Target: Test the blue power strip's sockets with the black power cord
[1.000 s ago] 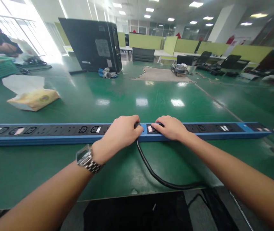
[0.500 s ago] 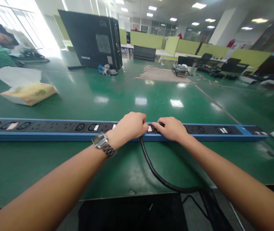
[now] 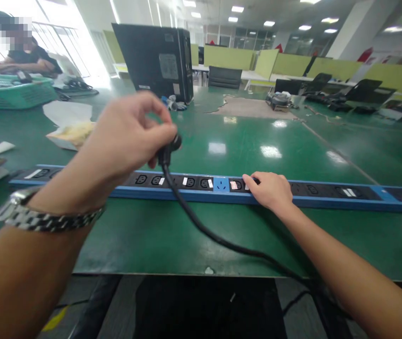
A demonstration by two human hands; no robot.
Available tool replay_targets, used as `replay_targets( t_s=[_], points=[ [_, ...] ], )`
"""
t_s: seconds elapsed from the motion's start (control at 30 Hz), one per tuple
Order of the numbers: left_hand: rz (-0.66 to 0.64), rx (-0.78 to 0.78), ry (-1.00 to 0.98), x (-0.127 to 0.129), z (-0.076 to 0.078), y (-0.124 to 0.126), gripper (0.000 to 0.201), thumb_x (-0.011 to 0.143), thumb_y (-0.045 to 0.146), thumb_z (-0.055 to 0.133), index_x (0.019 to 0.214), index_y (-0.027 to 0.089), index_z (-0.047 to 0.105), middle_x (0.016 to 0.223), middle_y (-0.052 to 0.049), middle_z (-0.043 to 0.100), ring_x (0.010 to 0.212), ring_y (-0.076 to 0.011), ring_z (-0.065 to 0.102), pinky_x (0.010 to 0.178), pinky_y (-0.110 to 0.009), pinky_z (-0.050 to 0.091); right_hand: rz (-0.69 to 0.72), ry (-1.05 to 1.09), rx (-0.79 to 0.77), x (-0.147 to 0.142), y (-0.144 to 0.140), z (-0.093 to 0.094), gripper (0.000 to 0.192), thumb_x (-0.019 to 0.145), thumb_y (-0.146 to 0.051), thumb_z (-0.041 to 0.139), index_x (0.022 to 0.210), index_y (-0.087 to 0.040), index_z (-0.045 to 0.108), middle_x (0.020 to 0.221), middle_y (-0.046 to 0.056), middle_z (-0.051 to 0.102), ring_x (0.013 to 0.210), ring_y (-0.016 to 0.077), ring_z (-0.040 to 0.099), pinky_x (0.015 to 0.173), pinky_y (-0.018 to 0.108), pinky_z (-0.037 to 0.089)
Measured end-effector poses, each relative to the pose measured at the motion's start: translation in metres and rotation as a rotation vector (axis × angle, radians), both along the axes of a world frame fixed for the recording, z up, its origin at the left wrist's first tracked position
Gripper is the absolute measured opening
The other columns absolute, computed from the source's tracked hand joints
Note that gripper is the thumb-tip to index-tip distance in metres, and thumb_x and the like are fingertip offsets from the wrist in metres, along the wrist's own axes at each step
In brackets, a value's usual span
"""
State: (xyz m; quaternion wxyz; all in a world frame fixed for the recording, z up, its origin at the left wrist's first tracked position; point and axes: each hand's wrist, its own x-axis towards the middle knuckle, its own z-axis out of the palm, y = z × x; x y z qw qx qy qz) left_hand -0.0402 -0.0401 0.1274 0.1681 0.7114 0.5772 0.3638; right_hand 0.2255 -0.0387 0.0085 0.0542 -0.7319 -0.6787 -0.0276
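Head view: left hand [image 3: 126, 136] pinches a black plug [image 3: 167, 150] above the strip [image 3: 328, 195]; right hand [image 3: 271, 190] presses flat on it.

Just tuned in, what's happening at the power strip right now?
A person stands at a green table with a long blue power strip lying across it. The left hand is raised above the strip, its grip closed on a black plug whose black cable trails down over the table's near edge. The plug is clear of the sockets. The right hand rests flat on the strip, beside a blue socket. Another person sits at the far left by a green basket.
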Motion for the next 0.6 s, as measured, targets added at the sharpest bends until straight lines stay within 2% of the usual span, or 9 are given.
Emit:
replay_targets(
  t_s=[0.07, 0.17, 0.23, 0.37, 0.47, 0.6],
  points=[
    [-0.039, -0.268, 0.206, -0.024, -0.02, 0.005, 0.034, 0.072, 0.039, 0.059, 0.099, 0.017, 0.061, 0.047, 0.006, 0.05, 0.044, -0.0087, 0.045, 0.051, -0.024, 0.036, 0.0, 0.006, 0.005, 0.0, 0.0, 0.0, 0.059, 0.092, -0.057, 0.025, 0.095, -0.024, 0.074, 0.095, 0.009, 0.073, 0.089, 0.0244, 0.065, 0.074, 0.034, 0.037],
    [-0.097, -0.265, 0.374, -0.036, -0.06, 0.022, 0.023, 0.073, 0.04, 0.052, 0.08, 0.021, 0.063, 0.057, 0.002, 0.058, 0.055, -0.0137, 0.053, 0.053, -0.026, 0.038, 0.01, 0.01, 0.003, -0.001, -0.001, -0.001, 0.056, 0.092, -0.054, 0.027, 0.094, -0.024, 0.075, 0.095, 0.008, 0.073, 0.09, 0.0242, 0.065, 0.072, 0.033, 0.037],
    [-0.095, -0.195, 0.486, -0.034, -0.072, 0.033, 0.021, 0.074, 0.037, 0.048, 0.073, 0.022, 0.062, 0.062, 0.001, 0.061, 0.059, -0.0149, 0.055, 0.055, -0.026, 0.038, 0.009, 0.008, 0.005, -0.001, -0.001, -0.001, 0.055, 0.092, -0.053, 0.028, 0.093, -0.024, 0.075, 0.096, 0.009, 0.073, 0.09, 0.0235, 0.065, 0.072, 0.032, 0.037],
    [-0.159, -0.153, 0.675, -0.027, -0.062, 0.044, 0.019, 0.073, 0.035, 0.048, 0.071, 0.022, 0.062, 0.062, 0.0, 0.061, 0.058, -0.0156, 0.053, 0.055, -0.026, 0.035, 0.002, 0.0, 0.012, -0.002, -0.001, -0.001, 0.054, 0.092, -0.053, 0.03, 0.094, -0.024, 0.075, 0.095, 0.008, 0.073, 0.09, 0.0229, 0.065, 0.073, 0.032, 0.037],
    [-0.246, -0.205, 0.663, -0.026, -0.055, 0.047, 0.02, 0.073, 0.035, 0.047, 0.07, 0.022, 0.061, 0.062, 0.001, 0.061, 0.059, -0.0151, 0.053, 0.056, -0.025, 0.036, 0.005, -0.002, 0.02, -0.002, -0.001, -0.001, 0.052, 0.092, -0.051, 0.03, 0.095, -0.025, 0.075, 0.095, 0.007, 0.073, 0.09, 0.0231, 0.065, 0.072, 0.032, 0.037],
    [-0.172, -0.166, 0.645, -0.024, -0.06, 0.05, 0.021, 0.073, 0.035, 0.046, 0.07, 0.021, 0.062, 0.063, 0.0, 0.062, 0.061, -0.0161, 0.054, 0.057, -0.026, 0.037, 0.003, -0.013, 0.022, -0.002, -0.002, -0.002, 0.053, 0.092, -0.051, 0.03, 0.097, -0.025, 0.075, 0.096, 0.007, 0.073, 0.089, 0.0234, 0.065, 0.071, 0.032, 0.037]
  ],
)
